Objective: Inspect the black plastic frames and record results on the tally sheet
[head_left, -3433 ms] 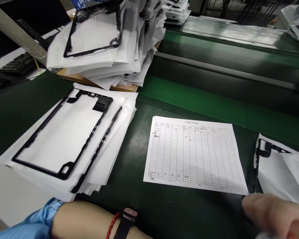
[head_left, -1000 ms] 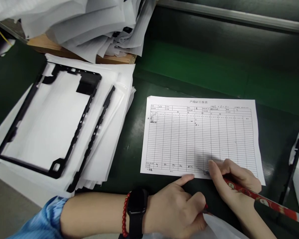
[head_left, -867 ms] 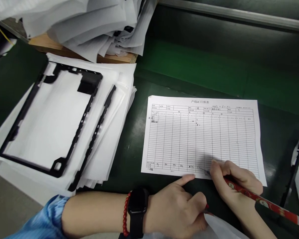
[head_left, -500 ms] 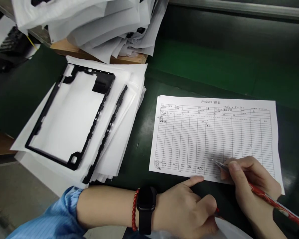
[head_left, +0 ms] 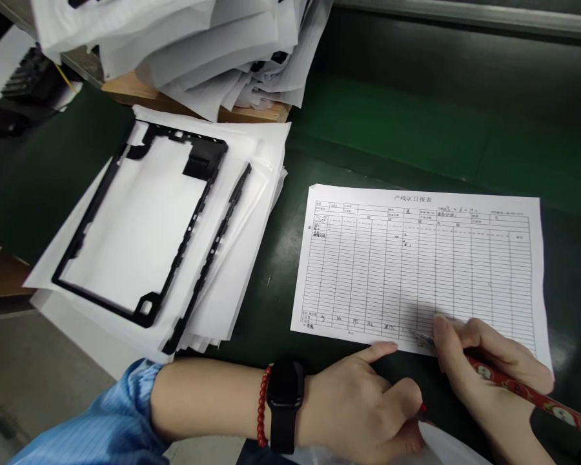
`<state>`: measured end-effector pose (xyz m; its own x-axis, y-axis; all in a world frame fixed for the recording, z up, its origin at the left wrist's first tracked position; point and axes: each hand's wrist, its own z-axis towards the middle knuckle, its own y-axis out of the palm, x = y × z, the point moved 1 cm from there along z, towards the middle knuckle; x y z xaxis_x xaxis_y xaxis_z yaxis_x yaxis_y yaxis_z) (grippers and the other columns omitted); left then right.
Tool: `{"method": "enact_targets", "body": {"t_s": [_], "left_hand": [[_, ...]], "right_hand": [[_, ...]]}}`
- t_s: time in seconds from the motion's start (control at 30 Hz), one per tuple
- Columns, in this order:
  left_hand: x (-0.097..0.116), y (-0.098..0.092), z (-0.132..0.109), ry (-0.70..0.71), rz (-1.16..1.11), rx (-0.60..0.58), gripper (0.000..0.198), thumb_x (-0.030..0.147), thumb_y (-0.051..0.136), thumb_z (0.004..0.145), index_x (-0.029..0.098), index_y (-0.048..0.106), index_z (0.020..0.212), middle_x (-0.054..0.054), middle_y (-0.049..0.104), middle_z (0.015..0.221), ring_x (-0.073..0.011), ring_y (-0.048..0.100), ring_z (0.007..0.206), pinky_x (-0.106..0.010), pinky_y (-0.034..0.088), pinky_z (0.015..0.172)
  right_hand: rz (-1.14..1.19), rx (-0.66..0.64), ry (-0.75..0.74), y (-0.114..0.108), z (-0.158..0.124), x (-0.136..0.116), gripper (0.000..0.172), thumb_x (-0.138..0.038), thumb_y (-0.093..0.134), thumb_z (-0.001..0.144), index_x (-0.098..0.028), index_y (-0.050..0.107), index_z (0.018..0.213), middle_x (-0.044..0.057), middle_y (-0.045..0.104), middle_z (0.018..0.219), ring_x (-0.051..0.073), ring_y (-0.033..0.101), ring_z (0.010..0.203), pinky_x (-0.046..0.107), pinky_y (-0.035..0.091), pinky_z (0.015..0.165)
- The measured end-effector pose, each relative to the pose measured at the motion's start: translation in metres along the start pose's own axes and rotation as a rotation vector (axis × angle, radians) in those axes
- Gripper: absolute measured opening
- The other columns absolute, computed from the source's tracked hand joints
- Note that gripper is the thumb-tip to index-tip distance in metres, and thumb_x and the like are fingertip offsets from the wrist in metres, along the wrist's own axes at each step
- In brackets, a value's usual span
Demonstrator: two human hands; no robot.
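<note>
A printed form [head_left: 416, 278] with a grid and handwritten entries lies on the green table. My right hand [head_left: 489, 368] grips a red patterned pen [head_left: 518, 391], its tip at the form's lower rows. My left hand [head_left: 363, 403] rests below the form, forefinger stretched to its bottom edge. The other left fingers are curled, and a small bit of red shows at them; what they hold is mostly hidden. A translucent white sheet [head_left: 445, 442] lies under that hand. On the left wrist are a black watch [head_left: 285, 387] and a red bead bracelet [head_left: 262, 407].
To the left, a black frame [head_left: 174, 258] and a narrow black strip [head_left: 208, 258] lie on stacked white sheets [head_left: 252, 258]. Behind them, a tall pile of white sheets [head_left: 213, 45] with black parts sits on a wooden board [head_left: 256, 115]. A keyboard [head_left: 31, 74] is at far left.
My right hand has brought the pen tip slightly lower on the form, to its bottom rows. My left hand stays in place. The view has shifted a little.
</note>
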<state>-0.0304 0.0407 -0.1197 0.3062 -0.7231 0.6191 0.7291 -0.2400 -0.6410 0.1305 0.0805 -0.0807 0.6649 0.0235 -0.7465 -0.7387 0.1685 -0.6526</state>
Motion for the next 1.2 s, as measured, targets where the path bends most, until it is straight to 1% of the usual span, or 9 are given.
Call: {"method": "enact_targets", "body": {"t_s": [0.1,0.27,0.43,0.6,0.67,0.73,0.9,1.03,1.2], "left_hand": [[0.000,-0.002,0.002,-0.004,-0.001,0.056,0.059,0.026,0.014,0.114,0.012,0.062,0.084,0.007,0.055,0.056,-0.0073,0.047,0.037,-0.036,0.053,0.113],[0.001,-0.003,0.003,-0.012,-0.015,0.056,0.057,0.026,0.016,0.114,0.012,0.063,0.085,0.008,0.055,0.055,-0.0075,0.048,0.036,-0.036,0.054,0.112],[0.002,-0.005,0.004,-0.015,-0.002,0.080,0.058,0.025,0.015,0.114,0.013,0.063,0.083,0.008,0.055,0.055,-0.0064,0.049,0.038,-0.035,0.054,0.111],[0.000,-0.006,0.005,0.002,-0.022,0.085,0.056,0.023,0.016,0.114,0.013,0.062,0.083,0.007,0.058,0.060,-0.0067,0.049,0.039,-0.035,0.055,0.110],[0.000,-0.007,0.006,-0.005,-0.023,0.092,0.056,0.023,0.016,0.114,0.013,0.061,0.083,0.007,0.057,0.058,-0.0068,0.049,0.038,-0.035,0.056,0.109],[0.001,-0.007,0.007,-0.016,-0.022,0.104,0.056,0.022,0.016,0.114,0.012,0.061,0.083,0.008,0.055,0.054,-0.0067,0.047,0.037,-0.034,0.057,0.106],[0.001,-0.004,0.005,-0.021,-0.040,0.075,0.056,0.025,0.015,0.114,0.011,0.061,0.085,0.008,0.053,0.052,-0.0070,0.044,0.035,-0.035,0.057,0.106],[-0.001,-0.001,0.001,-0.017,-0.042,0.023,0.057,0.026,0.013,0.114,0.011,0.062,0.088,0.007,0.055,0.054,-0.0083,0.046,0.036,-0.038,0.055,0.111],[0.000,-0.003,0.002,-0.023,-0.053,0.065,0.058,0.027,0.015,0.114,0.010,0.062,0.086,0.008,0.053,0.052,-0.0079,0.045,0.035,-0.036,0.056,0.109]], "right_hand": [[-0.003,-0.007,-0.014,0.001,0.000,-0.006,0.044,-0.026,0.063,0.094,-0.023,0.042,0.056,-0.006,0.038,0.049,0.009,0.037,0.043,0.024,0.042,0.050],[0.021,-0.033,0.015,-0.001,0.001,-0.007,0.045,-0.024,0.062,0.095,-0.025,0.040,0.056,-0.005,0.040,0.048,0.011,0.031,0.043,0.027,0.041,0.049],[0.013,-0.027,0.085,-0.001,0.000,-0.007,0.045,-0.026,0.064,0.096,-0.025,0.045,0.055,-0.004,0.043,0.047,0.011,0.035,0.044,0.027,0.040,0.048],[0.124,0.038,0.159,0.003,-0.003,-0.008,0.039,-0.028,0.076,0.089,-0.024,0.049,0.062,-0.004,0.056,0.058,0.011,0.051,0.050,0.024,0.044,0.049],[0.105,0.047,0.119,0.003,-0.003,-0.006,0.040,-0.026,0.075,0.088,-0.024,0.047,0.060,-0.005,0.054,0.056,0.010,0.050,0.048,0.023,0.045,0.050],[0.050,0.041,0.028,0.002,-0.001,-0.002,0.043,-0.025,0.073,0.089,-0.023,0.044,0.058,-0.006,0.049,0.051,0.009,0.046,0.044,0.022,0.042,0.047],[0.045,-0.003,-0.183,0.002,0.006,0.005,0.043,-0.014,0.065,0.089,-0.022,0.037,0.057,-0.008,0.042,0.046,0.006,0.037,0.036,0.021,0.028,0.036],[0.019,0.005,-0.194,0.003,0.007,0.005,0.043,-0.016,0.064,0.089,-0.023,0.037,0.056,-0.008,0.042,0.045,0.006,0.036,0.036,0.020,0.028,0.035],[0.002,0.005,-0.167,0.003,0.005,0.006,0.044,-0.019,0.066,0.090,-0.023,0.038,0.056,-0.008,0.042,0.045,0.006,0.038,0.036,0.021,0.029,0.036]]}}
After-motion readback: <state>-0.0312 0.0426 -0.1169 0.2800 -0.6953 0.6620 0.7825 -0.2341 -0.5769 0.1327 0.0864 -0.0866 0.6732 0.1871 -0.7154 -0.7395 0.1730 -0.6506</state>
